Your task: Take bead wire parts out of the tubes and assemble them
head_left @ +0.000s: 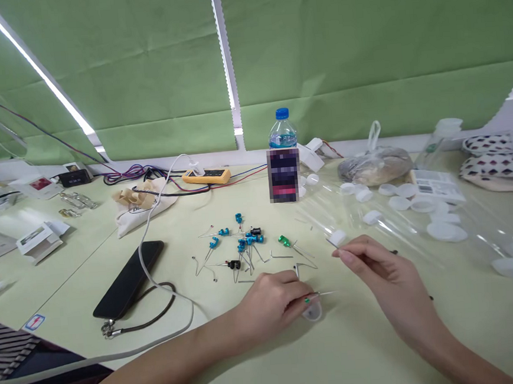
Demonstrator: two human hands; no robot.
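Observation:
My left hand [274,306] is closed in a pinch near the table's middle, gripping a thin metal wire [329,293] with a green bit [307,300] at the fingertips. A small clear plastic cup [313,312] sits just under those fingers. To the right, my right hand [380,271] pinches a thin dark metal rod [332,243] that points up and left; its kind is unclear. Beyond my left hand lie several blue metal fittings [255,239] with wires, black ones [234,265] and a green one [284,241]. An L-shaped hex key [282,256] lies close by.
A black phone [128,279] with a strap and a white cable [190,306] lie at left. Clear tubes with white caps [446,231] spread across the right. Behind stand a bottle [283,134], a yellow power strip [206,176] and a bagged bundle [374,165].

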